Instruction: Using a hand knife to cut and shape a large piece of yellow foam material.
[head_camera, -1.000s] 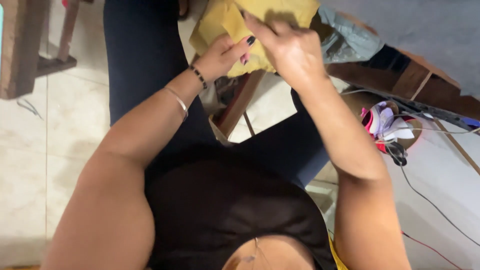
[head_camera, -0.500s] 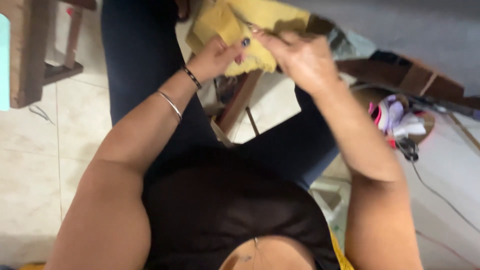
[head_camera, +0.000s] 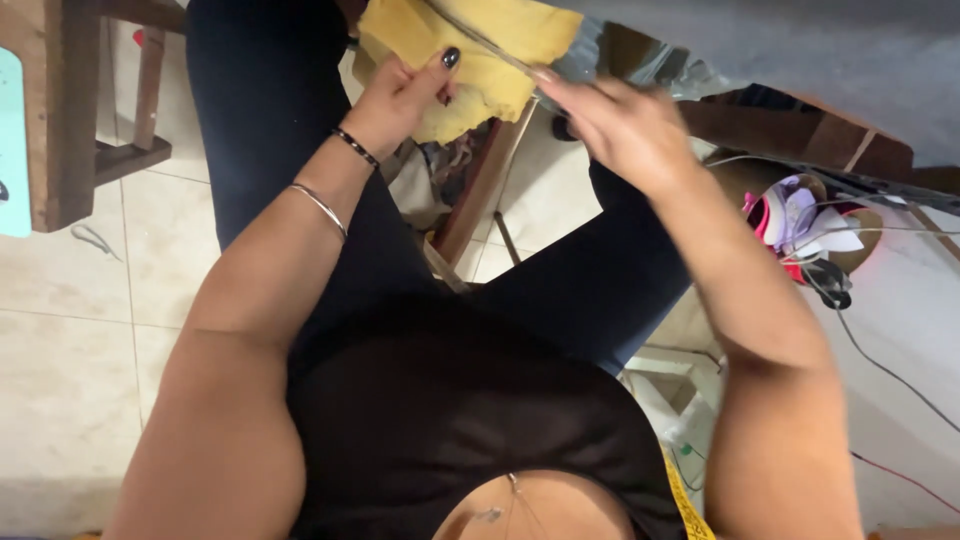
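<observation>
The left hand (head_camera: 400, 95) pinches a piece of yellow fabric (head_camera: 470, 55) above the lap, thumb pressed on its lower edge. The right hand (head_camera: 620, 130) grips a thin grey strand (head_camera: 480, 42) that runs taut across the cloth. Judging from this, the fabric should stay flat and firmly pinched while the strand is drawn evenly, without jerking.

- Left hand (head_camera: 405, 95) grips a crumpled yellow cloth (head_camera: 475, 50), thumb on top.
- Right hand (head_camera: 615, 125) pinches a thin metal strip (head_camera: 480, 42) across it.
- 2 bracelets (head_camera: 335, 180) ring the left wrist.
- Pale tiled floor (head_camera: 70, 330) lies below.
</observation>
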